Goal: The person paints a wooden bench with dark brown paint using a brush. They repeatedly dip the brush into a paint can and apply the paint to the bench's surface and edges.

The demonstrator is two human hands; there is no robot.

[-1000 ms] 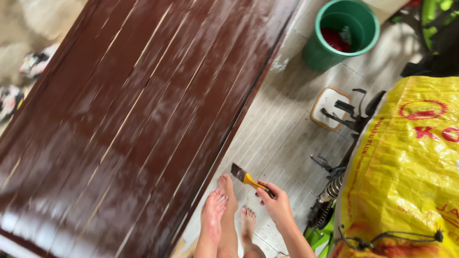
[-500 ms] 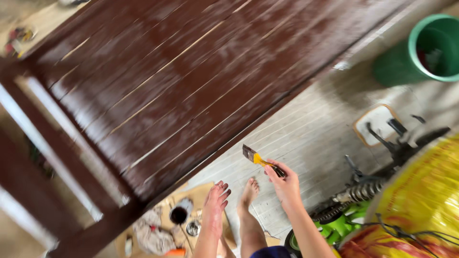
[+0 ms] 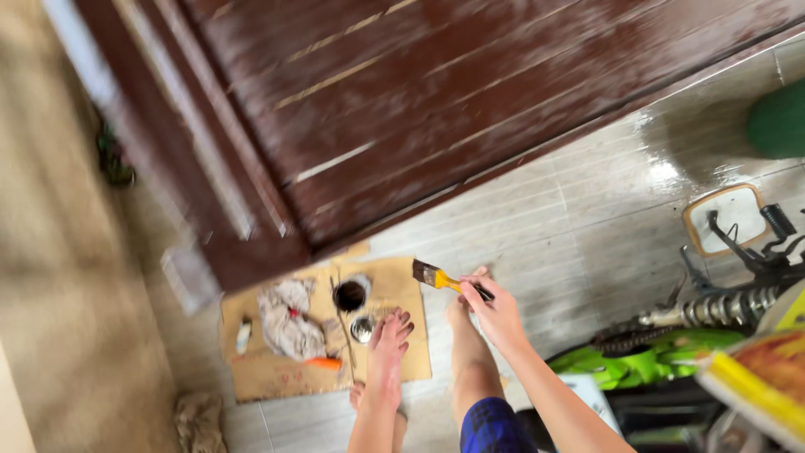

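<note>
Your right hand (image 3: pixel 496 312) still grips the yellow-handled flat paintbrush (image 3: pixel 440 278), left hand (image 3: pixel 388 342) open & empty, now w/ the open dark paint can (image 3: pixel 350 295) on brown cardboard (image 3: pixel 268 373) in view below.

Pale tiled floor (image 3: pixel 570 226) with a cardboard sheet (image 3: pixel 277 373) left of the right hand (image 3: pixel 496 315), bearing a paint tin (image 3: pixel 350 294), crumpled rag (image 3: pixel 288 317), and small lid (image 3: pixel 362 328).

green bucket (image 3: pixel 780 119): cut off by right edge | brown slatted panel (image 3: pixel 436 92): blurred, runs past top edge | brush handle (image 3: pixel 470 288): end hidden in right hand (image 3: pixel 501 317)
</note>
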